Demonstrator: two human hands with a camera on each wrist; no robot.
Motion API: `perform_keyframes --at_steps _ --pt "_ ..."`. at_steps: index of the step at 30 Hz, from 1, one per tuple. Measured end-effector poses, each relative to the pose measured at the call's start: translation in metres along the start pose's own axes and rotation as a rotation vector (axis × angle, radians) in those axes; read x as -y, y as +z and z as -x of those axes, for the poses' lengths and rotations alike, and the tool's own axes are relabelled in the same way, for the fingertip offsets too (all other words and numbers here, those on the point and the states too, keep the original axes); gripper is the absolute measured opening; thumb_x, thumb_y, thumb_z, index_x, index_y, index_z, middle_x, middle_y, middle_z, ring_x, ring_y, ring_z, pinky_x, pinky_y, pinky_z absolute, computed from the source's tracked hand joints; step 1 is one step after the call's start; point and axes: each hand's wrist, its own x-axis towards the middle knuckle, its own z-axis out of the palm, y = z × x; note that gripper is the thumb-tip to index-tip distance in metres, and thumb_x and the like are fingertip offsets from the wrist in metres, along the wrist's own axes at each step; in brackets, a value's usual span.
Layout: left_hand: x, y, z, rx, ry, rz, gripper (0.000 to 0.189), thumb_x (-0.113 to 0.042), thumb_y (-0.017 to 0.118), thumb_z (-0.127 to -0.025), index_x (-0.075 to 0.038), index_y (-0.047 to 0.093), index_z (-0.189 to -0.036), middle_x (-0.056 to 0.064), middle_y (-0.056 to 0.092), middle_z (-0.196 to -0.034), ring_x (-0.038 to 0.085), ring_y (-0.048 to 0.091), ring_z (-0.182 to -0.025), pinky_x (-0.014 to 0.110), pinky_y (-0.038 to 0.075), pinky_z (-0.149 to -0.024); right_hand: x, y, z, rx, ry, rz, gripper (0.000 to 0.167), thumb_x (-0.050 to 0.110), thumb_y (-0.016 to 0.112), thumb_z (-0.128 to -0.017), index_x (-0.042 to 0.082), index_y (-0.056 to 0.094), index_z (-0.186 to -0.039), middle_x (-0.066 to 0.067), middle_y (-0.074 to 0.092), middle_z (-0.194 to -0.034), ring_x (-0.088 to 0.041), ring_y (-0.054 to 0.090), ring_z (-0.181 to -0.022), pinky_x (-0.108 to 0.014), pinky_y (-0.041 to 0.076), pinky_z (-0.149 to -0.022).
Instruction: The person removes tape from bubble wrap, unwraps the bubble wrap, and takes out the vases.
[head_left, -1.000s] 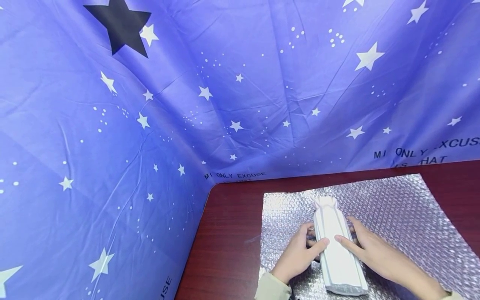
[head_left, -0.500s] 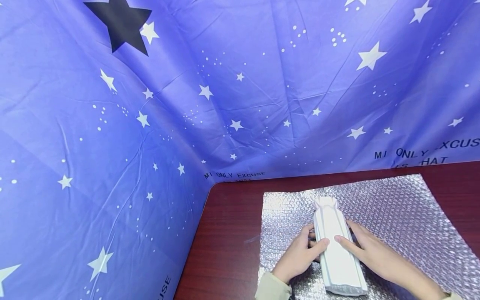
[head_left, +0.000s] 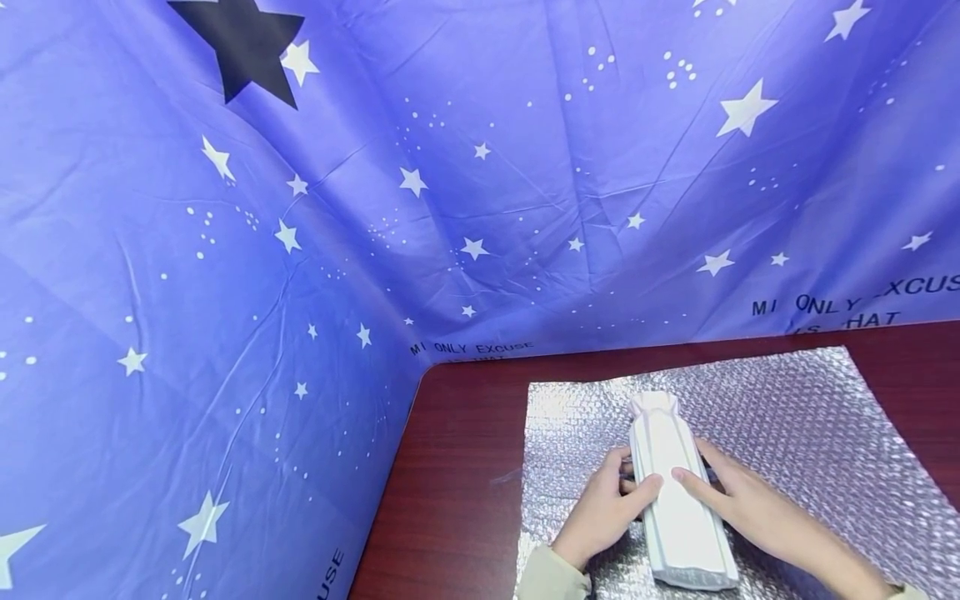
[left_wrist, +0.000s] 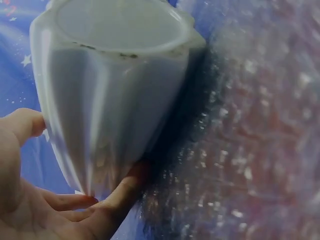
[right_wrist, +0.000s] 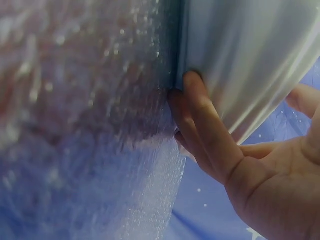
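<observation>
A white fluted ceramic vase lies on its side over a sheet of bubble wrap, neck pointing away and base toward me. My left hand grips its left side, thumb on top and fingers around the flank. From the right, my right hand holds it the same way, the two thumbs close together. In the left wrist view the vase's round base shows, with dark specks along its rim. The right wrist view has the fingertips low against the vase wall, close over the wrap.
The bubble wrap covers much of the dark red wooden table. Blue star-print cloth hangs behind the table and along its left side, reaching the table edges.
The vase and both hands keep nearly the same place and grip. The whole head view has shifted very slightly.
</observation>
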Motion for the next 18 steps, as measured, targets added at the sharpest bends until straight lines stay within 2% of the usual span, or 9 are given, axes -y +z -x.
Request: perform_keyframes --at_steps 7,12,18 --pt "-0.0025 0.0025 0.0017 -0.033 -0.020 0.030 0.054 -0.034 0.062 -0.097 -0.008 0.046 -0.142 -0.011 0.061 -0.107 -0.003 0.061 -0.082 0.016 0.056 -0.067 0.0016 0.0034 0.0021 -0.021 -0.002 -0.001 0.086 0.052 0.040 -0.104 -0.016 0.018 -0.150 -0.042 0.024 -0.149 -0.062 0.029 -0.132 -0.076 0.036 -0.095" --pt "-0.0040 0.0036 0.0043 -0.037 -0.024 0.005 0.054 -0.034 0.062 -0.097 -0.010 0.047 -0.143 -0.012 0.060 -0.102 -0.003 0.060 -0.080 0.016 0.055 -0.066 0.0033 0.0080 0.0029 -0.076 -0.029 0.014 0.081 0.048 0.044 -0.104 -0.017 0.023 -0.148 -0.042 0.031 -0.147 -0.062 0.034 -0.130 -0.074 0.038 -0.094" --pt "-0.0080 0.0052 0.0011 -0.107 -0.049 0.027 0.053 -0.032 0.068 -0.092 -0.014 0.051 -0.139 -0.011 0.062 -0.101 -0.002 0.062 -0.077 0.017 0.055 -0.064 0.0071 0.0050 0.0030 -0.105 -0.011 0.052 0.083 0.049 0.045 -0.103 -0.019 0.024 -0.147 -0.042 0.032 -0.145 -0.061 0.037 -0.128 -0.074 0.039 -0.094"
